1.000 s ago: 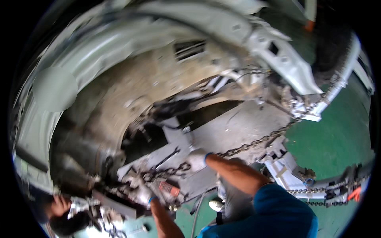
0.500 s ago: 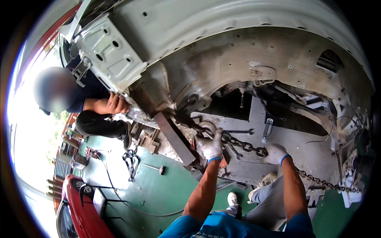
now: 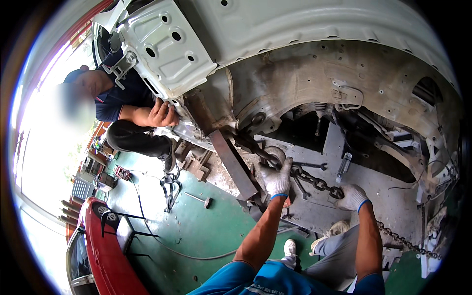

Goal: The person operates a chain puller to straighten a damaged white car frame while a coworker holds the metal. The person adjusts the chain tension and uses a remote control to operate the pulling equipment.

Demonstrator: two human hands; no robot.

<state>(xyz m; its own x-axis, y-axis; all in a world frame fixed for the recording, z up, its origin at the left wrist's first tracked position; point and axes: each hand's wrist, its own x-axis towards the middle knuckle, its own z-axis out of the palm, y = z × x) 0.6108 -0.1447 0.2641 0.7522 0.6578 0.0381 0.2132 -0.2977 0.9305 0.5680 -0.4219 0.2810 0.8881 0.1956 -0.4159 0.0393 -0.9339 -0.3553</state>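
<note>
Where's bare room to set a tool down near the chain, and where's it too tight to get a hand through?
Free: the grey platform right of the chain, past the small clear tube; also the green floor between the hammer and the red car. Crowded: around the left hand and right hand, with wrenches, rusty beam and wheel arch close in.

Heavy dark steel chain (image 3: 314, 183), links rusty and grimy, stretched taut on a downward slant beneath the stripped car body, from the clamp end near the wheel arch toward the lower right, gripped at two points.
</note>
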